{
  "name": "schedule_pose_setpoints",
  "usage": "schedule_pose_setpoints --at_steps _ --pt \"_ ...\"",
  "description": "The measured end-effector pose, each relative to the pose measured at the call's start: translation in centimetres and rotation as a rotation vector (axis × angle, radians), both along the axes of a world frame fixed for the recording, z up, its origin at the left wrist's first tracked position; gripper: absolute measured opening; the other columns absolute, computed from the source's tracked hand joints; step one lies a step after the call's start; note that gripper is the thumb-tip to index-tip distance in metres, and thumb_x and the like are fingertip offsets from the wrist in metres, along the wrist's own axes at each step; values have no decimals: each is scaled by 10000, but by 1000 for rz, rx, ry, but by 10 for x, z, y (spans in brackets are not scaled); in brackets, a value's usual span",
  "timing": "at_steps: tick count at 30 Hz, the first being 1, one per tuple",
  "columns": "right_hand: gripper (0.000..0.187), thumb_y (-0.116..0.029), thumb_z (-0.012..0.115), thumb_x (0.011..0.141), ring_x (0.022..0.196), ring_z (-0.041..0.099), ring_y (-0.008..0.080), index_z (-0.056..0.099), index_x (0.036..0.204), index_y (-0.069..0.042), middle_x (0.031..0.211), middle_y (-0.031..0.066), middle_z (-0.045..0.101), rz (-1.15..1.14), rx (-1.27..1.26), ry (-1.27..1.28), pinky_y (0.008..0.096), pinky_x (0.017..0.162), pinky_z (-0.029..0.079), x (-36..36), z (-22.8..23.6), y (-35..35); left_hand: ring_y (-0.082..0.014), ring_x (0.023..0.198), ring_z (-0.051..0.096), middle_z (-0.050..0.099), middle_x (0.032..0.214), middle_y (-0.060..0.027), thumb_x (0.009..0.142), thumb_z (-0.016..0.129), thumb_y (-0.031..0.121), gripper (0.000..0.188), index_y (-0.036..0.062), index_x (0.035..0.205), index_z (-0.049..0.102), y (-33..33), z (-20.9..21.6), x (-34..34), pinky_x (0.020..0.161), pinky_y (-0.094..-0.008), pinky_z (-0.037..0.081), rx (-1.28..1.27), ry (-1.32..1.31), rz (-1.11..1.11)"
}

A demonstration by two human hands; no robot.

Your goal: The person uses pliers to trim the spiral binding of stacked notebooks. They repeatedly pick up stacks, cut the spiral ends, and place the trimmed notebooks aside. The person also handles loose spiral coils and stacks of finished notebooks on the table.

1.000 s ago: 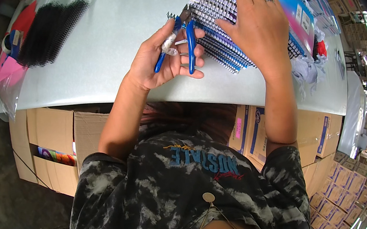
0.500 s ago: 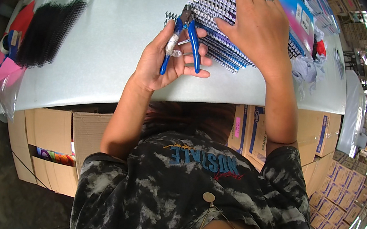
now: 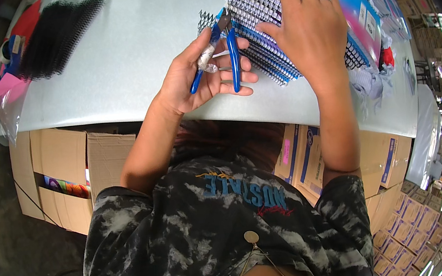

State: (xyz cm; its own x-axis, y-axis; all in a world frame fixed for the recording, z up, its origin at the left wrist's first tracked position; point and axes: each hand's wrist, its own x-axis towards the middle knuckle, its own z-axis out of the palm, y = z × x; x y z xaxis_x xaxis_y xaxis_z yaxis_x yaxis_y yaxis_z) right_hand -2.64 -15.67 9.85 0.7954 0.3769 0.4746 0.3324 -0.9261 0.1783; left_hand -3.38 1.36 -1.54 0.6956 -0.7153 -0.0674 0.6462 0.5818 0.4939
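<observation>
My left hand (image 3: 176, 85) is closed around a pair of blue-handled wire cutters (image 3: 234, 58). One of their handles has a white wrapping, and the other lies across my fingers. The dark jaws are at the left end of a stack of spiral-bound notebooks (image 3: 261, 18), where the coil ends stick out. Whether the jaws touch a coil, I cannot tell. On top of the stack my right hand (image 3: 312, 31) lies flat with its fingers stretched out and its thumb apart. A loose dark coil piece (image 3: 206, 20) shows beside the cutters.
A bundle of black plastic coils (image 3: 60, 39) lies at the table's left, next to a clear bag (image 3: 9, 110) with pink and red pieces. Crumpled paper (image 3: 367, 82) sits right of the notebooks. Cardboard boxes (image 3: 59, 159) stand under the pale table (image 3: 136, 48).
The cutters have shifted slightly in my left hand, their jaws a little lower. My right hand remains on the notebooks, almost unmoved.
</observation>
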Motion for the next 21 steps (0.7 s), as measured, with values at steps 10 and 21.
schedule_pose_setpoints --at_steps 10,21 --pt "865 -186 819 564 1193 427 364 407 1316 -75 1290 190 446 -17 -15 5 423 987 367 1 -2 -1 -211 664 555 602 819 -102 963 302 499 538 23 1109 505 -5 13 -2 605 -371 463 927 -398 228" --pt "942 -208 837 523 1109 435 303 379 1335 -71 1243 138 456 -21 -48 -22 413 920 341 -1 -4 4 -226 749 580 570 857 -106 952 292 522 587 6 1151 490 1 -5 -4 698 -385 498 173 -38 20"
